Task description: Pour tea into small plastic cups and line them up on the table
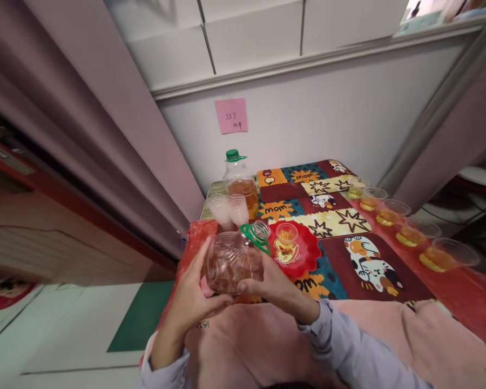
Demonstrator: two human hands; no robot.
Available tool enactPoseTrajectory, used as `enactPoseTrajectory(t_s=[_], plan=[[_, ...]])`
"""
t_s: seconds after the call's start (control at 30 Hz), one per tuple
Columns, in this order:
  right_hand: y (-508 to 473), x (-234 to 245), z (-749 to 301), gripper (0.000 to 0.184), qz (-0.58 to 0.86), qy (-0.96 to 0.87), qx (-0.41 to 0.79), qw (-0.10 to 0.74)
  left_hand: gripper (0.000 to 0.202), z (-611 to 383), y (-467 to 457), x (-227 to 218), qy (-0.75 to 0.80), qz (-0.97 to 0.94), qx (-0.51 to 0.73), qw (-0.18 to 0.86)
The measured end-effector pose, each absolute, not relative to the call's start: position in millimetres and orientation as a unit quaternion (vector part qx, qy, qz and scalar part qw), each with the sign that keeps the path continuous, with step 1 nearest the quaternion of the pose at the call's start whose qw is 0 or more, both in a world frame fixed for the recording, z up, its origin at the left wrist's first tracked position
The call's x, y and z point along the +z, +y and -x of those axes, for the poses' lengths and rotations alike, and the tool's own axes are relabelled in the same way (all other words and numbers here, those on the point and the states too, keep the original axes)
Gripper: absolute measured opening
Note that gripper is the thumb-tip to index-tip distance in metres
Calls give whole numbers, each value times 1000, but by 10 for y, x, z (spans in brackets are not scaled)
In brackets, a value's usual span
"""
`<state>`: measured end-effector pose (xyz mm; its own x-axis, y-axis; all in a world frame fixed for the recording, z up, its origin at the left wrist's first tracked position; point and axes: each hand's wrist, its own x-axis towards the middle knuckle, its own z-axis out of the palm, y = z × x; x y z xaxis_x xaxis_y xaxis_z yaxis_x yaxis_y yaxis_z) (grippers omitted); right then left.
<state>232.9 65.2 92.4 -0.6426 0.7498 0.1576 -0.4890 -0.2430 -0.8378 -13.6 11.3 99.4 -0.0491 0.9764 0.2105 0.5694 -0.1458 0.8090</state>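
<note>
Both hands hold a large clear plastic bottle (pixel 234 259) tipped on its side, its open mouth with a green ring pointing toward the small cup (pixel 287 235) of amber liquid on the red scalloped plate (pixel 308 254). My left hand (pixel 194 292) wraps the bottle's base from the left. From the right and below, my right hand (pixel 273 286) grips it. The bottle looks almost empty.
A second bottle (pixel 240 186) with a green cap and amber liquid stands behind, beside two stacked clear cups (pixel 229 209). Several cups (pixel 407 233) holding amber liquid line the table's right edge. A colourful cartoon cloth (pixel 348 221) covers the table; a pink note (pixel 231 115) hangs on the wall.
</note>
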Motion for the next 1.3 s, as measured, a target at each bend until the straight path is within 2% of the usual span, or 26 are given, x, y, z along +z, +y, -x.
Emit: enactPoseTrajectory(t_s=[0.1,0.17,0.23,0.33,0.4,0.47,0.63,0.73,1.03,1.3], plan=[[717,828,-2505,113,156,-516,770,342,142,159,132,942,601,-628,424,255],[813,725,-2688,117,219,-553,726,346,145,199,123,922,600,-612,444,262],[953,636,-2902,101,310,-590,637,388,148,230,109,919,602,-596,455,274],[1212,579,-3202,68,441,-667,401,446,152,238,96,918,606,-577,471,279],[1370,584,-3334,65,499,-713,252,423,154,231,89,901,607,-564,488,274],[1486,606,-3390,71,537,-746,178,353,153,242,83,866,609,-550,502,273],[1579,716,-3298,72,598,-770,147,169,146,369,96,732,616,-543,513,250],[1564,807,-3229,63,615,-766,143,121,143,418,114,707,611,-554,508,251],[1578,952,-3211,54,643,-748,134,95,146,340,126,802,607,-546,512,266],[1546,986,-3193,50,655,-727,153,138,146,340,133,757,608,-554,501,267]])
